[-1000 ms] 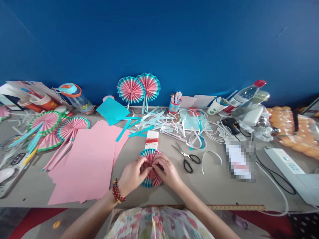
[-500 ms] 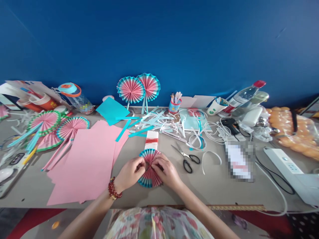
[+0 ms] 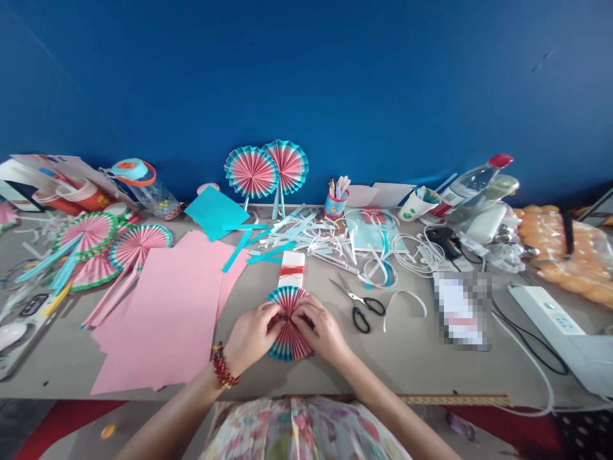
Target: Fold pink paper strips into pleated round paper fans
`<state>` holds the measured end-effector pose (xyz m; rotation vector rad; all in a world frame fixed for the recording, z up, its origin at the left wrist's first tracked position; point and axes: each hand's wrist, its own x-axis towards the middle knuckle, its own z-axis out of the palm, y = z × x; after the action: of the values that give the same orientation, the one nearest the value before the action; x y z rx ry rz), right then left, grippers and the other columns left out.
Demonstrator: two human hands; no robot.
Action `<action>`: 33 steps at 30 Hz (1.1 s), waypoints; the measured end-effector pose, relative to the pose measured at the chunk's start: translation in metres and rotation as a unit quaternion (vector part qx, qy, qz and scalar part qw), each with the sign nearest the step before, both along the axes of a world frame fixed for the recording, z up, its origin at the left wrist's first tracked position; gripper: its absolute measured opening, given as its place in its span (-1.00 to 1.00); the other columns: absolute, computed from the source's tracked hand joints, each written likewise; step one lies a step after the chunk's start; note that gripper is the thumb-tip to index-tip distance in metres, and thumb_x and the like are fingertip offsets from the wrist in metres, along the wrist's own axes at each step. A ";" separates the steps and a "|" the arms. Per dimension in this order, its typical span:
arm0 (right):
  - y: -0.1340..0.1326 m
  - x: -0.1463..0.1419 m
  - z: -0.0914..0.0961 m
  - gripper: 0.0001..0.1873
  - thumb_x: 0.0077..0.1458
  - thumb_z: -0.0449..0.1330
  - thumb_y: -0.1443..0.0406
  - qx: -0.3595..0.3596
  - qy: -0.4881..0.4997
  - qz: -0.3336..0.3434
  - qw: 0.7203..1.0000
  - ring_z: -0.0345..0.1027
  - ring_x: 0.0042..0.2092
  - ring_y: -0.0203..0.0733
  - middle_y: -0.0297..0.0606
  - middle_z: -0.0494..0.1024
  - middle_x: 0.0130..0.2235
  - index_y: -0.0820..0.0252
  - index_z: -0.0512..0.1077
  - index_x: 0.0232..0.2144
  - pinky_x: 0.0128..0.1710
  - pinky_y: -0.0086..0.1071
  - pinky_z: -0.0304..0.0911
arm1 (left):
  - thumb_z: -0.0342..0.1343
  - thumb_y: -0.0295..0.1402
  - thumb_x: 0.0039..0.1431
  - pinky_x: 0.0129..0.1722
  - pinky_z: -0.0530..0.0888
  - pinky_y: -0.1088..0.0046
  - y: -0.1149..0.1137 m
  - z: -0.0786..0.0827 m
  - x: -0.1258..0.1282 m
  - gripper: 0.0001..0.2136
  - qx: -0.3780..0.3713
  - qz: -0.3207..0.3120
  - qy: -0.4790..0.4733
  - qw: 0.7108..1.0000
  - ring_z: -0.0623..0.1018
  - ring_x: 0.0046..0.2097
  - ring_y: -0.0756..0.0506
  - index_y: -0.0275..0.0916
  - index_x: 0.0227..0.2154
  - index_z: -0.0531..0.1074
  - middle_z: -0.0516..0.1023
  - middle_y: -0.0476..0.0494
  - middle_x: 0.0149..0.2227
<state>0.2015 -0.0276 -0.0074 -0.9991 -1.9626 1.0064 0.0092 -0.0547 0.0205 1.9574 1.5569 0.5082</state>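
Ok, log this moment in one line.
left hand: at centre of pleated fan | right hand: likewise | scissors: right of fan | white card: beyond fan

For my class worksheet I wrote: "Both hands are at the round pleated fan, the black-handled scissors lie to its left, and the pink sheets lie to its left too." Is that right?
Not quite: the head view shows the black-handled scissors to the right of the round pleated fan. The left hand and right hand are at it, with the pink sheets to its left.
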 end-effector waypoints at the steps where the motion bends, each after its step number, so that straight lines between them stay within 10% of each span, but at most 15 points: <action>1: 0.000 0.000 0.000 -0.88 0.19 0.10 0.42 0.001 0.001 0.001 1.000 0.37 -0.14 -0.17 -0.22 0.44 -0.21 0.14 0.38 -0.36 -0.12 -0.32 0.29 | 0.01 -0.41 0.22 -0.33 0.35 0.47 0.000 0.000 0.000 -0.92 0.001 -0.002 0.008 1.000 0.54 -0.31 -0.07 -0.16 -0.32 0.40 0.55 -0.03 -0.31; 33: 0.000 0.001 0.002 -0.88 0.18 0.09 0.43 0.006 0.001 0.011 1.000 0.36 -0.15 -0.16 -0.20 0.42 -0.21 0.14 0.38 -0.34 -0.14 -0.31 0.30 | -0.03 -0.38 0.23 -0.32 0.38 0.55 -0.004 0.013 0.004 -0.85 -0.093 0.014 -0.183 0.979 0.46 -0.33 -0.01 -0.23 -0.42 0.39 0.47 -0.03 -0.38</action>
<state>0.2028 -0.0277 -0.0058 -0.9715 -1.9791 1.0053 0.0136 -0.0582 0.0335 1.5968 1.3470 0.6665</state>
